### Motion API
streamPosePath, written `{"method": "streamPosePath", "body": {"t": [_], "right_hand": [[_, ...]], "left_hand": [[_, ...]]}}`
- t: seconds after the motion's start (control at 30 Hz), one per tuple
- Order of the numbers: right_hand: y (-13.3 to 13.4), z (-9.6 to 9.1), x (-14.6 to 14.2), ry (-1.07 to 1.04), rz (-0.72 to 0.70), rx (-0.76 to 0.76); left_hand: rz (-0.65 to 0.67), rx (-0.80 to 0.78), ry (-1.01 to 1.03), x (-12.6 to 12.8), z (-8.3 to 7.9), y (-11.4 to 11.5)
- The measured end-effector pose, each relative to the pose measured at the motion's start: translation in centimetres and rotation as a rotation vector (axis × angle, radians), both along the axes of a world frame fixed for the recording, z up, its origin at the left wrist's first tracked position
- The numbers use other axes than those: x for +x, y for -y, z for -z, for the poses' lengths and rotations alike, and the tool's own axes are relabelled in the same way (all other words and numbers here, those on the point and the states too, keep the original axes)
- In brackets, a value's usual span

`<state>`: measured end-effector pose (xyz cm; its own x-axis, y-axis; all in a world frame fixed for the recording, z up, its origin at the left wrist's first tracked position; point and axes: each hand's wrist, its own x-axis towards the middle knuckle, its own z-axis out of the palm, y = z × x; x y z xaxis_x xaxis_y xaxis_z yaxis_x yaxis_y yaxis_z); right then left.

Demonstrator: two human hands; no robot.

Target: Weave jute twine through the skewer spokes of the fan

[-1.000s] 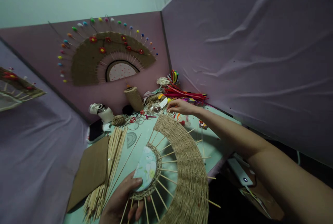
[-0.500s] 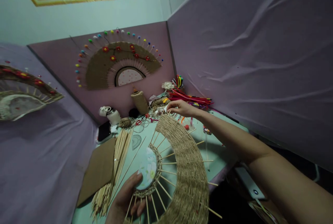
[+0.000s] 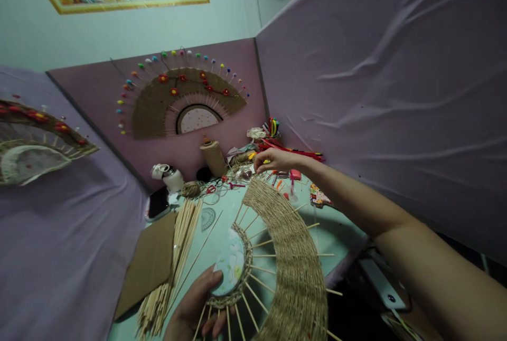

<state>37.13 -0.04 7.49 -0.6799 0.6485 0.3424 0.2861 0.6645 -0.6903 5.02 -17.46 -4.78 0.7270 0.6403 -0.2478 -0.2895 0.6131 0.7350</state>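
A half-made woven fan (image 3: pixel 293 256), a band of jute twine on thin wooden spokes around a floral paper centre (image 3: pixel 231 262), lies on the pale green table (image 3: pixel 340 235). My left hand (image 3: pixel 194 309) grips its hub at the near edge, thumb on the paper centre. My right hand (image 3: pixel 275 160) reaches to the far end of the fan, fingers pinched above a heap of small craft bits; what they hold is too small to make out.
A bundle of bamboo sticks (image 3: pixel 174 262) and a brown card sheet (image 3: pixel 148 264) lie left of the fan. A twine spool (image 3: pixel 214 157), twine ball (image 3: pixel 191 189), phone (image 3: pixel 158 202), white bottle (image 3: pixel 168 174) and red pipe cleaners (image 3: pixel 289 148) crowd the back. Finished fans (image 3: pixel 186 98) hang on purple partitions.
My right hand has lifted a little off the fan's far tip, towards the craft bits. The view has tilted up slightly. My left hand keeps its grip on the hub.
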Motion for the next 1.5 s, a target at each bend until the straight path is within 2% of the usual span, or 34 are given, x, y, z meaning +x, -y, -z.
{"method": "streamPosePath", "body": {"t": [0.27, 0.53, 0.63, 0.87, 1.0, 1.1, 1.23, 1.37, 1.5], "right_hand": [[-0.7, -0.5, -0.3, 0.0, -0.025, -0.159], [-1.2, -0.4, 0.0, 0.014, -0.136, -0.256], [-1.3, -0.9, -0.1, 0.078, -0.189, -0.31], [-2.4, -1.9, -0.9, 0.369, -0.296, -0.561], [-3.5, -1.6, -1.3, 0.379, -0.296, -0.688], [-4.2, -0.5, -1.6, 0.351, -0.364, -0.763], [-4.5, 2.5, -1.8, 0.198, -0.431, -0.933], [-3.5, 6.0, -1.6, -0.077, -0.381, -1.039], [-2.1, 8.3, -1.4, -0.398, -0.3, -1.081]], "left_hand": [[0.019, 0.02, 0.042, -0.2, 0.4, 0.0], [0.038, 0.015, 0.044, 0.1, 0.1, 0.2], [0.036, 0.012, 0.039, 0.1, 0.1, 0.1], [0.12, 0.024, 0.077, 0.1, 0.6, -0.2], [0.117, 0.01, 0.067, 0.3, 0.6, -0.2], [0.133, 0.004, 0.062, 0.5, 0.4, -0.2], [0.119, 0.02, 0.055, 0.5, 0.3, -0.1], [0.085, 0.024, 0.0, 0.5, 0.1, 0.0], [0.045, 0.03, -0.059, 0.7, 0.0, 0.0]]}}
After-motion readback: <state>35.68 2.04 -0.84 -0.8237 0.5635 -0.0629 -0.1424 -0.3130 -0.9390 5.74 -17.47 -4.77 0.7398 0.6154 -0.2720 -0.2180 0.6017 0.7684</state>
